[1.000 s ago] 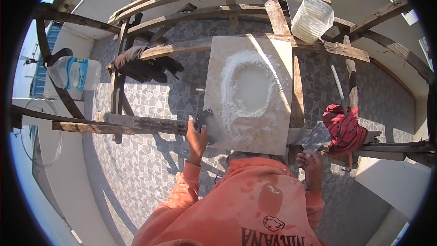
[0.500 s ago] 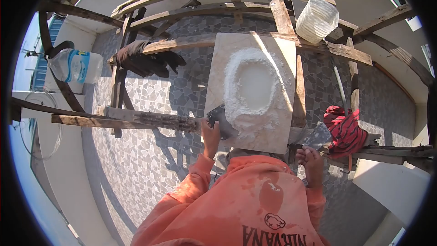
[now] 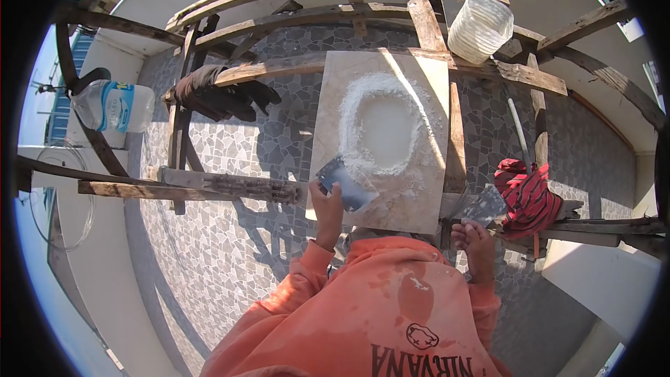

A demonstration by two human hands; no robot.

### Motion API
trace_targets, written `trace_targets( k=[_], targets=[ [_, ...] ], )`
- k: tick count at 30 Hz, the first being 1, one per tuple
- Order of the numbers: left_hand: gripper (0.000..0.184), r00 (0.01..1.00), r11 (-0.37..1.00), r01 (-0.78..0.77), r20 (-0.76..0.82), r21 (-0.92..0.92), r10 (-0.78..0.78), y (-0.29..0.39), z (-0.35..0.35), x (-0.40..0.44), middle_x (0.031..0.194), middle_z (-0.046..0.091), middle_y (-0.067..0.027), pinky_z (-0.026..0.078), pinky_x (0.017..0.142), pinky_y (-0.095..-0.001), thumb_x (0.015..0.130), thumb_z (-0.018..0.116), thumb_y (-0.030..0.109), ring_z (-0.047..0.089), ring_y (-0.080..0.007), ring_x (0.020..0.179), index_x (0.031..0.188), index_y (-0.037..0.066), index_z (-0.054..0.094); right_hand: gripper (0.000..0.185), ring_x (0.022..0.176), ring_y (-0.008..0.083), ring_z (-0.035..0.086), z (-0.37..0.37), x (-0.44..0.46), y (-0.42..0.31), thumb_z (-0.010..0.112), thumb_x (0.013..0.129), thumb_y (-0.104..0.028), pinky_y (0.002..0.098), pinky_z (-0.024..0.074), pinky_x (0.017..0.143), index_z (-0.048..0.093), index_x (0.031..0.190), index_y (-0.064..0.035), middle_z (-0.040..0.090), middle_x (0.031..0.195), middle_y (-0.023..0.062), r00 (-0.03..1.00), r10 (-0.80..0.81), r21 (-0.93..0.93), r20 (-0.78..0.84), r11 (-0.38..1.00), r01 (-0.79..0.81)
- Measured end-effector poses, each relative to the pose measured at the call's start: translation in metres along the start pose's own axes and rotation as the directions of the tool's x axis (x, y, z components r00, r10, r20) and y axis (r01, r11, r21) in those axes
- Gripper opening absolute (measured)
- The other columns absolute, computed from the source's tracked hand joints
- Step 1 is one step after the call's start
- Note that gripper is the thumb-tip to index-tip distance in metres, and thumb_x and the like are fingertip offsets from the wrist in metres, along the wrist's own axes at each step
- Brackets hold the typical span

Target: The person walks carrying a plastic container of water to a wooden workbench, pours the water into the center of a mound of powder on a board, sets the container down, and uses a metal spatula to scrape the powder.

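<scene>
A beige tile board (image 3: pixel 321 126) carries a ring of white powder (image 3: pixel 356 108) around a pool of milky liquid (image 3: pixel 387 129). My left hand (image 3: pixel 326 213) is closed on a flat, dark scraper (image 3: pixel 352 188), whose blade lies at the ring's lower left edge. Off the board's lower right corner, my right hand (image 3: pixel 476 243) grips a putty knife (image 3: pixel 485 206), its pale-smeared blade pointing up and to the right. Fingers hide most of the knife's handle. Just beyond that blade hangs a red and black striped cloth (image 3: pixel 527 195).
Wooden scaffold beams (image 3: pixel 279 66) surround the board. Dark gloves (image 3: pixel 216 94) hang over a beam at left, near a plastic water bottle (image 3: pixel 115 106). A translucent ribbed container (image 3: pixel 481 26) stands at upper right. Below is a stone-patterned floor (image 3: pixel 237 258).
My left hand has shifted slightly right, and its scraper is turned so more of the blade shows against the powder. My right hand stays almost where it was, still with the putty knife.
</scene>
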State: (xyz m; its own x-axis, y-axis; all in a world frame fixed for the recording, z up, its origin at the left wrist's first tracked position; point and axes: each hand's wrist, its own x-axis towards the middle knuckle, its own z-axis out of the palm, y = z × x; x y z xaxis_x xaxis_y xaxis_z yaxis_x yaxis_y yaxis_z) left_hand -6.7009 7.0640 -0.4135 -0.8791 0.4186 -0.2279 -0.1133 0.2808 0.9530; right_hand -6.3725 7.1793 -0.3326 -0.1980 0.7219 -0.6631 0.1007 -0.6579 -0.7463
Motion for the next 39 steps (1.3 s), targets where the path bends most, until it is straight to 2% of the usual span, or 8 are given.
trace_targets(
  k=[3,9,17,21,26,29,35,39],
  targets=[
    [0.036,0.988,0.989,0.145,0.046,0.000,-0.145,0.001,0.007,0.000,0.098,0.050,-0.0100,0.046,0.073,-0.0317,0.087,0.062,0.013,0.051,-0.0163,0.085,0.113,-0.004,0.044,0.026,0.088,0.0156,0.068,0.009,0.002,-0.008,0.054,0.100,-0.016,0.0235,0.0528,0.068,0.059,0.117,0.0027,0.069,0.103,0.0126,1.000,-0.004,-0.026,0.028,1.000,0.005],
    [0.038,0.920,0.881,0.384,0.194,-0.276,-0.340,0.029,0.027,-0.011,0.112,0.053,-0.0134,0.061,0.074,-0.0373,0.088,0.059,0.005,0.065,-0.0238,0.093,0.118,-0.001,0.036,0.024,0.085,0.0152,0.068,0.048,0.011,-0.020,0.054,0.099,-0.015,0.0244,0.0530,0.067,0.061,0.112,0.0030,0.070,0.101,0.0113,0.983,0.022,-0.179,0.181,0.984,0.011],
    [0.023,0.899,0.811,0.435,0.240,-0.392,-0.367,0.039,0.054,-0.024,0.102,0.062,-0.0147,0.062,0.077,-0.0378,0.086,0.054,-0.002,0.068,-0.0246,0.088,0.109,-0.007,0.055,0.041,0.082,0.0163,0.067,0.129,0.015,-0.032,0.061,0.096,-0.036,0.0262,0.0538,0.065,0.060,0.107,0.0035,0.068,0.094,0.0123,0.845,0.299,-0.189,0.443,0.953,-0.238],
    [0.023,0.904,0.816,0.422,0.253,-0.395,-0.344,0.043,0.055,-0.043,0.101,0.063,-0.0148,0.062,0.076,-0.0366,0.086,0.054,-0.003,0.068,-0.0251,0.088,0.109,-0.008,0.056,0.034,0.079,0.0153,0.064,0.140,0.020,-0.029,0.062,0.097,-0.032,0.0255,0.0516,0.063,0.059,0.106,0.0005,0.064,0.089,0.0083,0.845,0.333,-0.104,0.418,0.942,-0.319],
    [0.018,0.859,0.844,0.491,0.281,-0.217,-0.428,0.066,0.031,-0.067,0.100,0.063,-0.0165,0.063,0.074,-0.0355,0.090,0.059,0.004,0.069,-0.0254,0.084,0.105,-0.006,0.056,0.025,0.074,0.0142,0.067,0.110,0.041,0.009,0.064,0.096,-0.027,0.0245,0.0517,0.060,0.064,0.103,-0.0029,0.065,0.085,0.0041,0.800,0.349,-0.026,0.489,0.922,-0.387],
    [0.021,0.792,0.864,0.502,0.381,0.038,-0.477,0.055,-0.006,-0.066,0.096,0.065,-0.0162,0.062,0.069,-0.0336,0.091,0.065,0.012,0.070,-0.0232,0.076,0.102,-0.004,0.057,0.025,0.073,0.0146,0.068,0.101,0.032,0.011,0.062,0.097,-0.025,0.0239,0.0517,0.060,0.064,0.105,-0.0012,0.067,0.085,0.0053,0.789,0.401,-0.183,0.466,0.916,-0.357],
    [0.031,0.459,0.704,0.419,0.535,0.573,-0.709,0.036,-0.053,-0.030,0.079,0.070,-0.0124,0.057,0.057,-0.0262,0.090,0.072,0.025,0.069,-0.0152,0.066,0.093,-0.002,0.059,0.027,0.077,0.0170,0.070,0.112,0.013,0.058,0.060,0.097,-0.022,0.0259,0.0546,0.060,0.063,0.109,0.0022,0.069,0.092,0.0112,0.804,0.443,-0.258,0.396,0.894,-0.365],
    [0.031,0.293,0.679,0.333,0.613,0.654,-0.734,-0.002,-0.070,-0.002,0.075,0.071,-0.0119,0.054,0.051,-0.0238,0.090,0.072,0.026,0.068,-0.0127,0.061,0.086,-0.001,0.060,0.027,0.076,0.0195,0.070,0.133,-0.002,0.090,0.059,0.097,-0.020,0.0269,0.0556,0.059,0.061,0.109,0.0033,0.069,0.094,0.0130,0.847,0.475,-0.153,0.238,0.880,-0.450]
  ],
)
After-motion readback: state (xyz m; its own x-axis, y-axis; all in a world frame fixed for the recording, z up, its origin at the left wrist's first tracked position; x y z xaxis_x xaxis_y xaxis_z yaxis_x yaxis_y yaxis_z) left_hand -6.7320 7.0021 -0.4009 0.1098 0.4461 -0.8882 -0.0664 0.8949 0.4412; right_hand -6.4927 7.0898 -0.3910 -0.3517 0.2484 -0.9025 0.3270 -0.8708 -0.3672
